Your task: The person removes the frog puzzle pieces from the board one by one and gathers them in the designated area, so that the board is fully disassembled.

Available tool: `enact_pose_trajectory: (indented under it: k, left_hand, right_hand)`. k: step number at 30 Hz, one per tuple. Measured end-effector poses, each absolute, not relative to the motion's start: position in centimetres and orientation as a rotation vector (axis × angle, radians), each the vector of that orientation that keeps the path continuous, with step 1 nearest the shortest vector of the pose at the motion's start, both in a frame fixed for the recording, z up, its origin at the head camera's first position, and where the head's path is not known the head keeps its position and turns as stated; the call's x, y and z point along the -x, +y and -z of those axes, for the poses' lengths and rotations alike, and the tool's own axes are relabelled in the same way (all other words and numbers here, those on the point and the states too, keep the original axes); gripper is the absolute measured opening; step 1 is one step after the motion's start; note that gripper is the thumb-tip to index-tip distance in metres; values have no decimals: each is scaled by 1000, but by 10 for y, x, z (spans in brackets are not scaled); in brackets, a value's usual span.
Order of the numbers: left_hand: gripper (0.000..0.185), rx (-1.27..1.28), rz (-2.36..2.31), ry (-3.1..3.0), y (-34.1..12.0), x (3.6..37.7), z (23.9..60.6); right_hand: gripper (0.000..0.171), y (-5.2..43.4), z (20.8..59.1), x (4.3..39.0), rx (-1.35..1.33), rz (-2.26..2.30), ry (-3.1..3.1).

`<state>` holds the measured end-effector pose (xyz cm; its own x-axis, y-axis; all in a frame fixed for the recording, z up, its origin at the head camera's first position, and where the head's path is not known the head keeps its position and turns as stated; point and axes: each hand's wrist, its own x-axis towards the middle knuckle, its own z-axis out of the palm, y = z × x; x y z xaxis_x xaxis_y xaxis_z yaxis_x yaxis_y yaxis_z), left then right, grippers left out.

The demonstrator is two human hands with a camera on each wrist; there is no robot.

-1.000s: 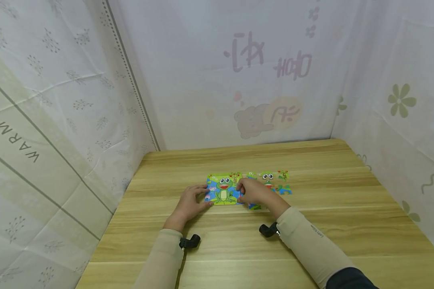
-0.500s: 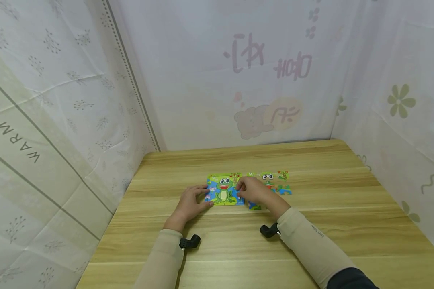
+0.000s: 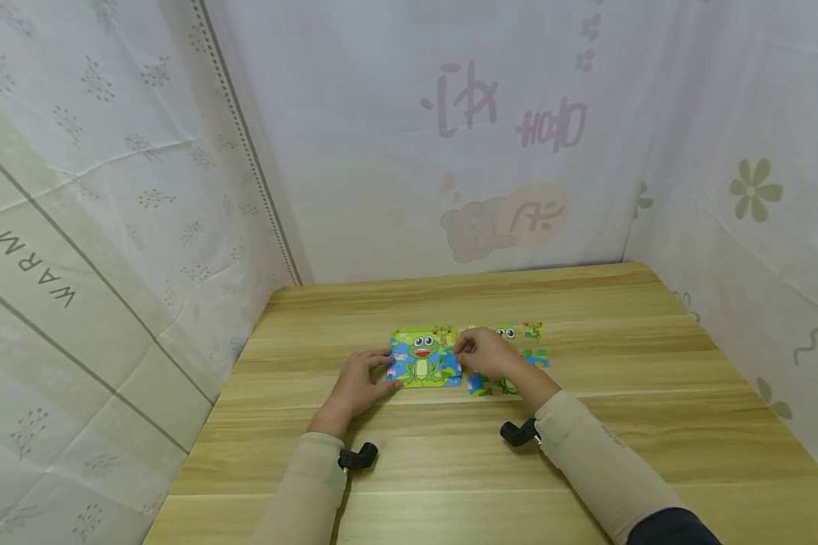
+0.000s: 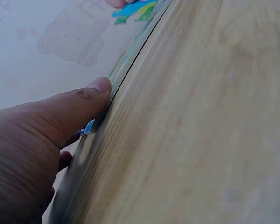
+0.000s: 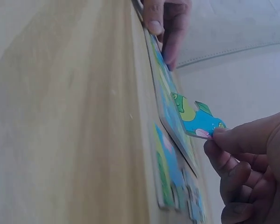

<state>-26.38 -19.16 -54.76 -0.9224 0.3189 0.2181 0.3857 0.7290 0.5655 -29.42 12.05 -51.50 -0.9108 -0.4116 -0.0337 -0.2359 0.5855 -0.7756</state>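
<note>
— Two hands are at work near the middle of the head view. What is each one doing?

— Left hand point(image 3: 354, 386) lies at the left edge of the frog puzzle board point(image 3: 423, 357), just left of centre in the frame. In the left wrist view its thumb point(image 4: 79, 105) presses straight against the rim of the board, fingers relaxed and clamped on nothing.

— And the other?

— Right hand point(image 3: 491, 359) sits just right of the board. The right wrist view shows it plainly: thumb and curled fingers pinch a puzzle piece point(image 5: 196, 116), green and blue, by one corner, centre right of that frame. The piece is lifted off the board, tilted, its free end hanging over the board's surface.

— Where are the remaining pieces?

— Several loose pieces point(image 3: 528, 344) lie flat on the wooden table point(image 3: 450, 462), right of the board and partly behind the right hand. One more point(image 3: 479, 389) shows just below that hand.

— Anything else around?

— Both arms wear beige sleeves, each with a small black camera mount point(image 3: 357, 456) at the wrist. Pale printed sheets point(image 3: 109, 189) wall the table in on the left, top and right of the frame.
</note>
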Motion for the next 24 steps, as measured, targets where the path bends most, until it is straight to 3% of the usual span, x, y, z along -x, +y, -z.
enact_pose_trajectory:
  k: [14,24]
  left_hand:
    - [55,564,937,-2846,-190,263,546]
    - [56,541,951,-2859,-189,260,544]
  right_hand:
    - [12,159,509,289,434,1268,2557]
    - [11,188,507,281,502,1250,2590]
